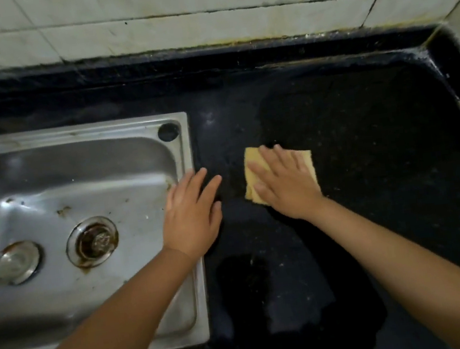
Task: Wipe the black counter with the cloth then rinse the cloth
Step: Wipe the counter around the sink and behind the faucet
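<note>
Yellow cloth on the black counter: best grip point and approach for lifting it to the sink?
Probably the far-left corner of the flat yellow square cloth: it sticks out past the fingers of the right hand pressing on it. Come from the left, the steel sink side, where the open left hand rests, and pinch from above, since the cloth lies flat on the black counter.

I see the yellow cloth (252, 163) lying flat on the black counter (362, 129). It looks folded. The counter seems wet in patches.
</note>
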Demonstrator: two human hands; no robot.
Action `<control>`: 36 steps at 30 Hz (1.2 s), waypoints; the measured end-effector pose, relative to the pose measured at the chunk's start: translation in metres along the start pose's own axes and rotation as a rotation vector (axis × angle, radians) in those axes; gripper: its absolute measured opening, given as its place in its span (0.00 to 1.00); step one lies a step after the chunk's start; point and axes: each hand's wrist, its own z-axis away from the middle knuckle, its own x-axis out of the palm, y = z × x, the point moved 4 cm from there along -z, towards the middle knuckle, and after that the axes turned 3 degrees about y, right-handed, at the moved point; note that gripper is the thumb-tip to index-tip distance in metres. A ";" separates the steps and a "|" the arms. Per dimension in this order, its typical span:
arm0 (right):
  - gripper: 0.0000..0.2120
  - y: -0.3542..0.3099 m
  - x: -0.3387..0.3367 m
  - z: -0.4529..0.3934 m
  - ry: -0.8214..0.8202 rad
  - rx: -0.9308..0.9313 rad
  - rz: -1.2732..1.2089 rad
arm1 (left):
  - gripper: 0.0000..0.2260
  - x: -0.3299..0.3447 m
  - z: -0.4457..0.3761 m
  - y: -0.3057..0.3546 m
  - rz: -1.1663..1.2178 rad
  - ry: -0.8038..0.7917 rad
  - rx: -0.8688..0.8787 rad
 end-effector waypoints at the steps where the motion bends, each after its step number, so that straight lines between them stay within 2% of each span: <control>1: 0.38 -0.012 0.001 -0.004 -0.029 -0.085 0.033 | 0.20 -0.002 -0.005 -0.014 -0.031 -0.037 -0.022; 3: 0.39 -0.020 -0.001 -0.015 -0.077 -0.179 0.063 | 0.22 -0.004 -0.018 -0.032 -0.080 -0.128 -0.049; 5: 0.31 -0.011 -0.008 -0.032 -0.086 -0.152 0.019 | 0.25 -0.002 -0.032 -0.044 -0.085 -0.195 -0.070; 7: 0.24 0.012 -0.020 -0.057 -0.069 -0.008 -0.015 | 0.28 0.000 -0.044 -0.051 -0.082 -0.242 -0.080; 11: 0.23 0.077 -0.049 -0.106 0.064 0.419 -0.061 | 0.33 0.007 -0.056 -0.057 -0.149 -0.373 -0.015; 13: 0.24 0.086 -0.054 -0.128 0.083 0.601 -0.134 | 0.26 0.011 -0.057 -0.059 -0.187 -0.392 0.004; 15: 0.25 0.073 -0.055 -0.152 0.091 0.695 -0.193 | 0.21 0.014 -0.056 -0.061 -0.194 -0.468 -0.015; 17: 0.25 0.048 -0.055 -0.175 0.095 0.668 -0.213 | 0.21 0.015 -0.055 -0.062 -0.175 -0.480 -0.014; 20: 0.25 0.001 -0.051 -0.195 0.079 0.485 -0.172 | 0.25 0.015 -0.055 -0.063 -0.164 -0.463 0.001; 22: 0.24 -0.027 -0.044 -0.191 0.057 0.338 -0.143 | 0.23 0.016 -0.054 -0.063 -0.163 -0.486 -0.009; 27: 0.24 -0.053 -0.024 -0.117 -0.029 0.025 -0.058 | 0.31 0.018 -0.055 -0.063 -0.095 -0.403 -0.005; 30: 0.36 -0.051 -0.011 -0.045 -0.088 -0.102 -0.055 | 0.36 0.018 -0.055 -0.063 -0.064 -0.412 -0.002; 33: 0.37 -0.029 -0.009 -0.039 -0.140 -0.082 -0.024 | 0.37 0.014 -0.055 -0.062 -0.075 -0.423 -0.017; 36: 0.26 -0.016 -0.027 -0.095 -0.040 0.114 -0.026 | 0.25 0.012 -0.055 -0.060 -0.152 -0.466 -0.033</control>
